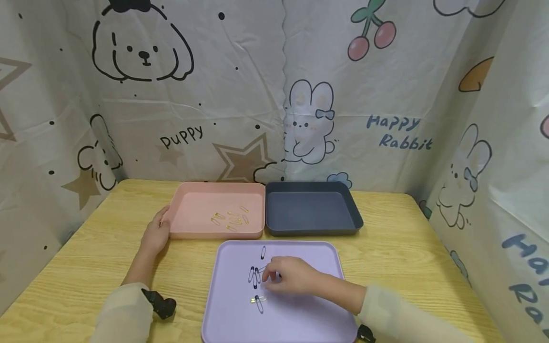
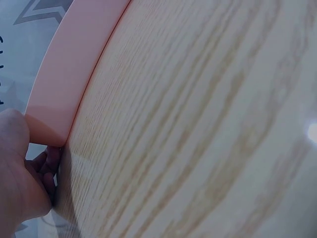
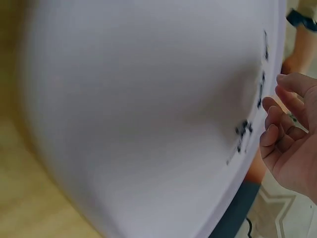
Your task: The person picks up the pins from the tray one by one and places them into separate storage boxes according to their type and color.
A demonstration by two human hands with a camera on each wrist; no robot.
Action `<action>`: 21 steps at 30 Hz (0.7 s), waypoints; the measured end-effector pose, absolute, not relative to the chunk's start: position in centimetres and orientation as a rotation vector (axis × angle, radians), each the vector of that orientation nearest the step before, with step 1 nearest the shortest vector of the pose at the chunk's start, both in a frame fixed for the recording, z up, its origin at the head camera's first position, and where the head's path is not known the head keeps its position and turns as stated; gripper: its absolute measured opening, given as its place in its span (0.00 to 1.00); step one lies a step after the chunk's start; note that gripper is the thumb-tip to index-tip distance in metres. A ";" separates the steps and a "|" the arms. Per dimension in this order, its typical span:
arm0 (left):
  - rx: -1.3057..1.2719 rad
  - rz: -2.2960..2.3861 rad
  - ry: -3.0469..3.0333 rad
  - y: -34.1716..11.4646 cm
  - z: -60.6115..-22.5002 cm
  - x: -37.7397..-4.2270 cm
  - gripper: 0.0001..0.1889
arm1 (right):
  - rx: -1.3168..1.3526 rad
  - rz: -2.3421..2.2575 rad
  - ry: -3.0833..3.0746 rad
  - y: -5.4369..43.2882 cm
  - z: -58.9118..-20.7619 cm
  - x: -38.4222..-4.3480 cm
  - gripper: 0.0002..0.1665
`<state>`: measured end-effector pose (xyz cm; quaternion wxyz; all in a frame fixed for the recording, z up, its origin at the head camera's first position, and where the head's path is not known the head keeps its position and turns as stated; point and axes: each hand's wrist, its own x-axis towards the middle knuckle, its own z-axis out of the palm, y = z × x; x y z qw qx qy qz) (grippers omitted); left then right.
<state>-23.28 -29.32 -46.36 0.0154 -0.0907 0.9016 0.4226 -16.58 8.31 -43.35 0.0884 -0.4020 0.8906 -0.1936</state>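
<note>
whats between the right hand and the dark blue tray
From the right hand, the bare far part of the purple tray, then a strip of wooden table: head view.

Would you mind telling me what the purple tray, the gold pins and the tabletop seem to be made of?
The purple tray: probably matte plastic, by its smooth, even colour. The gold pins: likely metal, being thin, wire-like and gold-toned. The tabletop: wood or wood-look laminate, given its grain; I can't tell which.

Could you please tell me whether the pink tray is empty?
Not empty: the head view shows gold safety pins lying inside the pink tray.
</note>
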 end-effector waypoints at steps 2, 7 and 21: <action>-0.287 1.321 2.799 -29.3 -46.3 -23.3 0.27 | -1.219 -0.525 2.640 8.3 -43.8 -16.1 0.04; -0.297 1.335 2.793 -29.3 -46.2 -23.3 0.27 | -1.296 -0.410 2.679 8.1 -44.5 -15.3 0.03; -0.299 1.313 2.806 -29.3 -46.3 -23.2 0.28 | -1.270 -0.322 2.727 7.2 -44.5 -15.0 0.02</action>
